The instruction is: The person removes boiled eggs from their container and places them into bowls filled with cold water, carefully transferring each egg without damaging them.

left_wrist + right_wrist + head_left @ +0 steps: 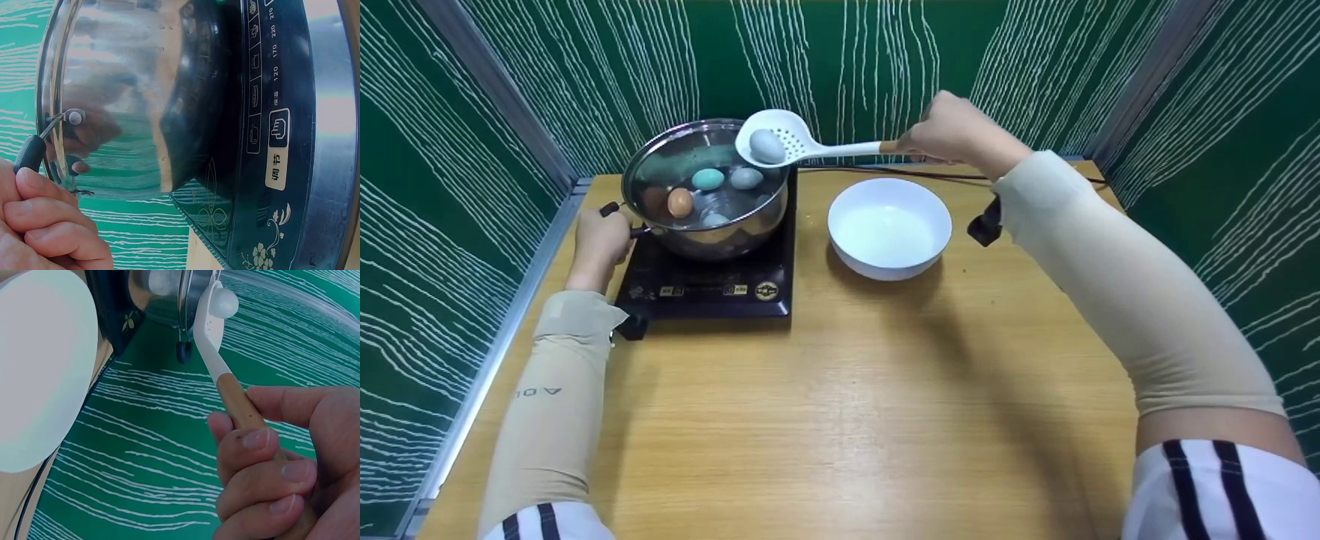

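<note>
My left hand point(598, 246) grips the black-covered side handle point(29, 153) of a steel pot point(742, 238) at the back left. Inside the pot are several eggs in liquid, among them a teal egg point(708, 179), a grey-blue egg point(746, 178) and a brown egg point(680, 202). Stretched out toward the back, my right hand point(949, 131) curls its fingers round the wooden handle point(239, 400) of a white slotted ladle point(799, 142). One pale egg point(766, 146) lies in the ladle's bowl, which overlaps the pot's right rim in the head view.
Under the pot is a black induction cooker point(712, 296) with a control panel facing me. A white bowl point(885, 268) stands right of it on the wooden table point(840, 420). Behind runs a dark cable point(945, 175) along green walls point(877, 67) with white streaks.
</note>
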### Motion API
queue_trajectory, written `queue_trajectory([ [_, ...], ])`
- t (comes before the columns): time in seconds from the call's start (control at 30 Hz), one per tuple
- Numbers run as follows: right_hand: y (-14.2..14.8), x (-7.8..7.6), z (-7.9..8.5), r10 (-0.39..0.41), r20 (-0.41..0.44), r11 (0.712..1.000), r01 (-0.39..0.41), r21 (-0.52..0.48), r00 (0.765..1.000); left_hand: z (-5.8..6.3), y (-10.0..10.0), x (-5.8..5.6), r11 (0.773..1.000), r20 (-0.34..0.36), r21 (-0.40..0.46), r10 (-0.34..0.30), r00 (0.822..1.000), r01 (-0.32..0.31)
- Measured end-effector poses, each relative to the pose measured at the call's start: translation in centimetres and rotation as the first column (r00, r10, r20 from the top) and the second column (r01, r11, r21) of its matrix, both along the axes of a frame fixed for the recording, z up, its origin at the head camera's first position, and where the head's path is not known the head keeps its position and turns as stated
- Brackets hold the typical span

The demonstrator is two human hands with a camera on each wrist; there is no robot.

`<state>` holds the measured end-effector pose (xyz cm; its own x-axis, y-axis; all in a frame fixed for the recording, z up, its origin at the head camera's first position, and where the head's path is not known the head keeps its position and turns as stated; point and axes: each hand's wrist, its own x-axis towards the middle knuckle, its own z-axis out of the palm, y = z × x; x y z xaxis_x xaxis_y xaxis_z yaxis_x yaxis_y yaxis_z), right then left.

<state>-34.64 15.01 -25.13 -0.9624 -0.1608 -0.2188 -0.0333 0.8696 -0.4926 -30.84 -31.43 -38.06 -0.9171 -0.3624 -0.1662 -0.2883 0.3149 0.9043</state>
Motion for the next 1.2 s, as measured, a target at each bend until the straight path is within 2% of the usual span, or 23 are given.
queue_trajectory([
  [0.17, 1.3, 0.3, -0.1, -0.002, -0.012, 1.0, 0.002, -0.004, 1.0, 0.0, 0.1, 0.0, 1.0, -0.013, 0.019, 0.01, 1.0, -0.01],
  [0.47, 3.6, 0.8, 0.1, -0.016, -0.025, 1.0, 0.016, -0.004, 1.0, 0.1, 0.1, -0.1, 1.0, 0.001, -0.012, 0.019, 1.0, -0.019],
  [0.7, 5.5, 0.9, -0.3, -0.043, -0.011, 0.999, 0.043, -0.01, 0.999, 0.0, 0.3, -0.2, 0.999, -0.006, 0.034, 0.027, 1.0, -0.027],
  [1.2, 8.8, 1.5, -1.6, -0.085, 0.02, 0.996, 0.085, -0.008, 0.996, 0.2, 0.4, 0.2, 0.999, -0.017, 0.038, 0.011, 1.0, -0.01],
])
